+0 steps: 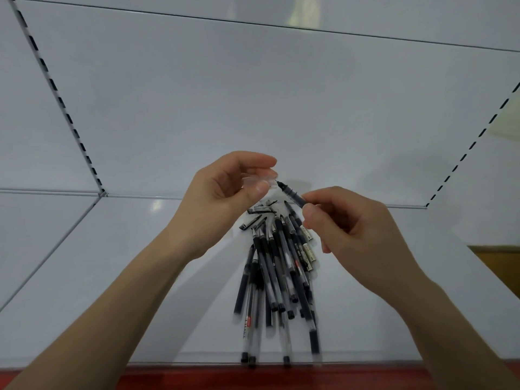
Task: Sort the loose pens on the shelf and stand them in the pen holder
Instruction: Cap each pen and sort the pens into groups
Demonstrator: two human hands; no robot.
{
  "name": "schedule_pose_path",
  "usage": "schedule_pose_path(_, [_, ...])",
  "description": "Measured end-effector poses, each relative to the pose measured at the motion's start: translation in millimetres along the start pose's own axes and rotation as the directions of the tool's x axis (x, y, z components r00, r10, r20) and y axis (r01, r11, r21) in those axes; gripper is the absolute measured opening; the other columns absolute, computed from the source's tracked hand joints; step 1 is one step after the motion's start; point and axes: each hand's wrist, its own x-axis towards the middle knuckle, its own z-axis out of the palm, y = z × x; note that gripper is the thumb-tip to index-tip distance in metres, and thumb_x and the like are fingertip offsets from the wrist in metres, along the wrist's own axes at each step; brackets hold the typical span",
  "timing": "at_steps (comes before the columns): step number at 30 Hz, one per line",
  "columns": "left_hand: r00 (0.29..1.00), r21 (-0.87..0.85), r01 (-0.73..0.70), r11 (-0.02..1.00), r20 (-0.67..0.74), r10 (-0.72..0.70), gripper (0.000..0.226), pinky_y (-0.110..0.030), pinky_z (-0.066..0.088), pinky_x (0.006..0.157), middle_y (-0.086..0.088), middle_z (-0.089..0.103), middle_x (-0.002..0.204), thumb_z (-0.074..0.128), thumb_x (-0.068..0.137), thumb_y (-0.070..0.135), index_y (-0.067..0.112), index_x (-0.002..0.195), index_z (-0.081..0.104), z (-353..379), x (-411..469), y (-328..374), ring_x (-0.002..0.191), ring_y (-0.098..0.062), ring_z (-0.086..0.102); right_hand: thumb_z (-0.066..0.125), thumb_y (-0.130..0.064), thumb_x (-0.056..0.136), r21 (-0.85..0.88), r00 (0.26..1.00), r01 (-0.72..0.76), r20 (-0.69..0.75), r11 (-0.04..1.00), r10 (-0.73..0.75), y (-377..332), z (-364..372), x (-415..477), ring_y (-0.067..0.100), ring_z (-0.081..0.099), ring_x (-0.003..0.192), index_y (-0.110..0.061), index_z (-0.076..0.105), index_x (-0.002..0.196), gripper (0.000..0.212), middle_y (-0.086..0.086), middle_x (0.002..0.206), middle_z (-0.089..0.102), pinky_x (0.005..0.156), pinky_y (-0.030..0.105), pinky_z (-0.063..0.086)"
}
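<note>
A heap of several black-and-clear gel pens [277,280] lies on the white shelf [118,277], reaching from the middle to its front edge. A few loose clear caps with black clips [259,211] lie at the far end of the heap. My right hand [354,235] pinches one uncapped black pen [291,194] above the heap, its tip pointing up-left. My left hand [225,198] holds a clear pen cap [260,181] between thumb and fingers, just left of that tip. No pen holder is in view.
White back panels [253,94] with slotted uprights [56,88] rise behind the shelf. A red strip [253,375] runs along the shelf's front edge. A brown surface [501,260] shows past the shelf's right side.
</note>
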Motion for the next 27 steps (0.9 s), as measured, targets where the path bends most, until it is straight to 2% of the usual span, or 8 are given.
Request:
schedule_pose_path(4, [0.999, -0.031, 0.031, 0.999, -0.008, -0.031, 0.023, -0.013, 0.049, 0.071, 0.010, 0.070, 0.078, 0.071, 0.069, 0.008, 0.020, 0.086, 0.062, -3, 1, 5, 0.075, -0.002, 0.062, 0.061, -0.022, 0.085, 0.000, 0.995, -0.036, 0.088, 0.999, 0.036, 0, -5, 1, 0.008, 0.050, 0.049, -0.030, 0.066, 0.080, 0.010, 0.003, 0.072, 0.066, 0.050, 0.026, 0.046])
schedule_pose_path(6, [0.999, -0.034, 0.042, 0.999, -0.031, -0.043, 0.021, -0.013, 0.049, 0.069, 0.009, 0.070, 0.074, 0.074, 0.065, 0.012, 0.018, 0.081, 0.062, -3, 3, 6, 0.071, -0.003, 0.062, 0.061, -0.018, 0.086, 0.054, 0.991, -0.073, 0.112, 0.996, 0.067, -1, -6, 1, 0.006, 0.050, 0.045, -0.027, 0.065, 0.082, 0.010, 0.003, 0.070, 0.066, 0.043, 0.016, 0.040])
schedule_pose_path(8, [0.998, -0.017, 0.050, 0.999, -0.034, -0.051, 0.020, -0.013, 0.050, 0.069, 0.010, 0.069, 0.070, 0.070, 0.063, 0.017, 0.020, 0.083, 0.065, -1, 3, 8, 0.069, -0.002, 0.062, 0.057, -0.013, 0.088, 0.139, 0.985, -0.128, 0.133, 0.982, 0.109, -1, -6, 1, 0.008, 0.050, 0.043, -0.022, 0.064, 0.085, 0.012, 0.000, 0.065, 0.067, 0.042, 0.013, 0.038])
schedule_pose_path(11, [0.997, 0.046, 0.072, 0.996, -0.028, -0.070, 0.018, -0.011, 0.050, 0.069, 0.009, 0.068, 0.071, 0.061, 0.077, 0.018, 0.023, 0.094, 0.066, 2, 1, 10, 0.068, 0.000, 0.062, 0.055, -0.014, 0.088, 0.205, 0.980, -0.168, 0.140, 0.964, 0.141, 0, -4, 0, 0.010, 0.047, 0.041, -0.021, 0.063, 0.086, 0.011, -0.003, 0.060, 0.065, 0.041, 0.014, 0.036])
schedule_pose_path(14, [0.995, 0.107, 0.082, 0.991, -0.068, -0.075, 0.020, -0.009, 0.047, 0.066, 0.005, 0.065, 0.073, 0.052, 0.089, 0.009, 0.021, 0.099, 0.064, 7, 1, 9, 0.064, 0.001, 0.061, 0.053, -0.014, 0.089, 0.237, 0.980, -0.176, 0.136, 0.955, 0.147, 3, 1, -2, 0.007, 0.042, 0.039, -0.018, 0.063, 0.083, 0.012, -0.003, 0.058, 0.063, 0.039, 0.014, 0.034])
schedule_pose_path(18, [0.984, 0.134, 0.082, 0.988, -0.169, -0.059, 0.014, -0.009, 0.046, 0.060, 0.007, 0.062, 0.064, 0.055, 0.088, 0.006, 0.013, 0.095, 0.065, 17, 0, 8, 0.055, 0.001, 0.059, 0.053, -0.011, 0.089, 0.279, 0.987, -0.161, 0.055, 0.947, 0.152, 5, 13, -4, 0.005, 0.038, 0.038, -0.015, 0.063, 0.077, 0.016, -0.004, 0.055, 0.060, 0.039, 0.013, 0.030])
schedule_pose_path(22, [0.983, 0.155, 0.089, 0.984, -0.172, -0.061, 0.014, -0.008, 0.046, 0.060, 0.000, 0.062, 0.068, 0.054, 0.088, 0.007, 0.012, 0.096, 0.064, 20, -3, 6, 0.056, 0.000, 0.059, 0.055, -0.014, 0.088, 0.273, 0.988, -0.144, -0.009, 0.951, 0.152, 7, 22, -9, 0.003, 0.041, 0.040, -0.023, 0.063, 0.073, 0.020, -0.007, 0.055, 0.060, 0.042, 0.012, 0.032])
schedule_pose_path(27, [0.968, 0.046, 0.145, 0.988, -0.214, -0.132, 0.020, -0.014, 0.053, 0.066, -0.009, 0.063, 0.071, 0.052, 0.089, 0.005, 0.015, 0.104, 0.061, 22, -8, 1, 0.060, -0.002, 0.063, 0.053, -0.014, 0.090, 0.278, 0.979, -0.204, 0.059, 0.939, 0.195, 7, 29, -3, 0.006, 0.047, 0.039, -0.021, 0.062, 0.079, 0.016, -0.004, 0.059, 0.065, 0.039, 0.017, 0.038])
